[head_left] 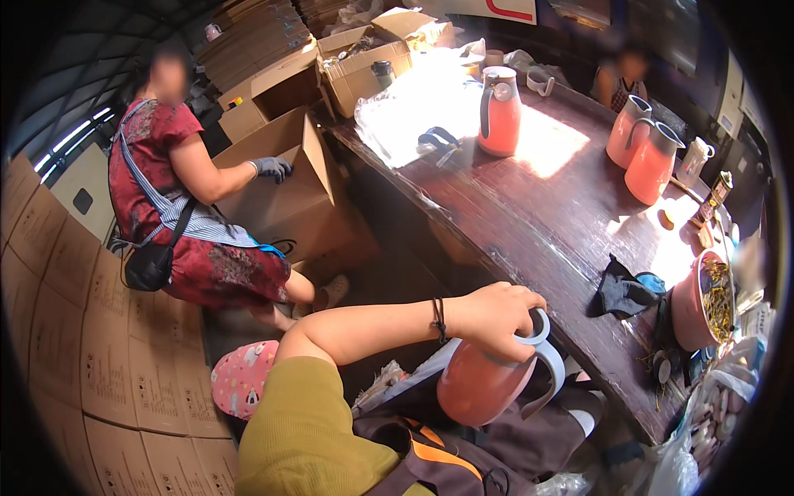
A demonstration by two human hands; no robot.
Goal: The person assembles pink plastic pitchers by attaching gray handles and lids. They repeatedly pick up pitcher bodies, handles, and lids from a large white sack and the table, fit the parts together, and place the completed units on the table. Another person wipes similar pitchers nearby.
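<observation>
L hand (500, 318) grips coral thermos jug (480, 387) at top, beside table (538, 219); R hand unseen, can't tell grip. 3 similar jugs (501, 120) stand on table, this not yet.

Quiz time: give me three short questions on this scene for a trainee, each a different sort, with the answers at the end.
1. Count: how many coral jugs stand on the table?

2. True or false: the wearer's left hand is at the rim end of the held jug.

3. Multiple choice: what colour is the glove on the standing co-worker beside the open cardboard box? A: yellow. B: orange. C: grey.

Key: 1. Three: one apart, two close together. 2. True. 3. C, grey.
</observation>
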